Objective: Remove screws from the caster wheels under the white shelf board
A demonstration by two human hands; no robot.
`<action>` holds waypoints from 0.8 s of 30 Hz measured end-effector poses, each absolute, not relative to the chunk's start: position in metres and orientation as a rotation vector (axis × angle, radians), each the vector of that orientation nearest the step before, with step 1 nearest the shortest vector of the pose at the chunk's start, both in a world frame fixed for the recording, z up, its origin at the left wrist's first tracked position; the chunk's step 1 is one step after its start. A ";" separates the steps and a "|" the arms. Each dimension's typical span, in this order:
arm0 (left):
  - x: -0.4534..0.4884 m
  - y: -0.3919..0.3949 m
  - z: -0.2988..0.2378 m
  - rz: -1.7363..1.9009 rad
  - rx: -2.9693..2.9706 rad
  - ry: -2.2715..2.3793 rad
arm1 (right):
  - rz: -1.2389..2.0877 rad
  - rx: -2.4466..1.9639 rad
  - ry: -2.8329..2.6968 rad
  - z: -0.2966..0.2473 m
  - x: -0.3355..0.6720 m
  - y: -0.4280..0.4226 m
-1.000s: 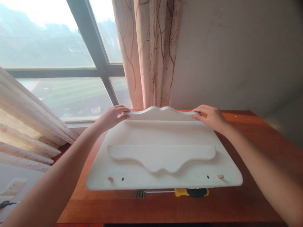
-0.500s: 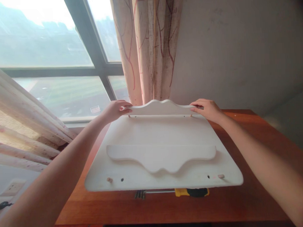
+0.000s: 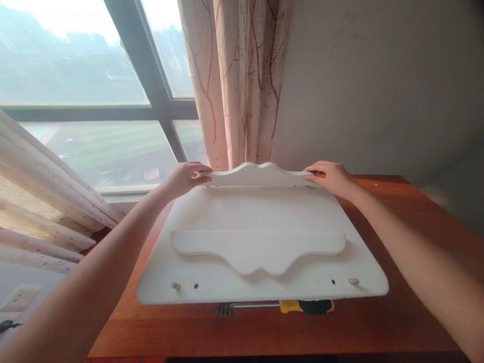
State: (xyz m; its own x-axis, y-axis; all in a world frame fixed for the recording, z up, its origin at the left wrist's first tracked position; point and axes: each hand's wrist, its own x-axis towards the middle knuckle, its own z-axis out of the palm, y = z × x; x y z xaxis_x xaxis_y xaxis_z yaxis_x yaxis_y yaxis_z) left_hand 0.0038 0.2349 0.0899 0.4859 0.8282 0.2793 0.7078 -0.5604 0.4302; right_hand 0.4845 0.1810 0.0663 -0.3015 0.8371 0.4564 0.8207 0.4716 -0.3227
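Observation:
A large white board (image 3: pixel 259 212) lies flat on a brown wooden table (image 3: pixel 411 239). A white wavy-edged panel (image 3: pixel 260 249) stands fixed across its near half. Two wooden dowels (image 3: pixel 175 286) stick out near the board's front corners. At the far edge a second white scalloped panel (image 3: pixel 257 175) stands upright. My left hand (image 3: pixel 184 178) pinches its left end and my right hand (image 3: pixel 333 177) pinches its right end. The panel sits close down on the board's far edge.
A screwdriver with a yellow and black handle (image 3: pixel 305 306) lies on the table under the board's front edge. Patterned curtains (image 3: pixel 238 81) hang behind the table beside a window (image 3: pixel 84 102). A grey wall rises at the right. A wall socket (image 3: pixel 16 300) shows at the lower left.
The scalloped panel was lifted off the board's far edge, its pegs showing, and has now come back down closer to the board. Both hands stayed on its ends.

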 end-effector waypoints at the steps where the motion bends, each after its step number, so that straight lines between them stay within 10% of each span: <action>1: 0.004 0.234 0.090 0.665 2.483 1.317 | 0.035 -1.370 -2.151 0.066 0.484 0.181; 24: 0.005 0.234 0.081 0.656 2.454 1.379 | 0.064 -1.389 -2.136 0.059 0.481 0.180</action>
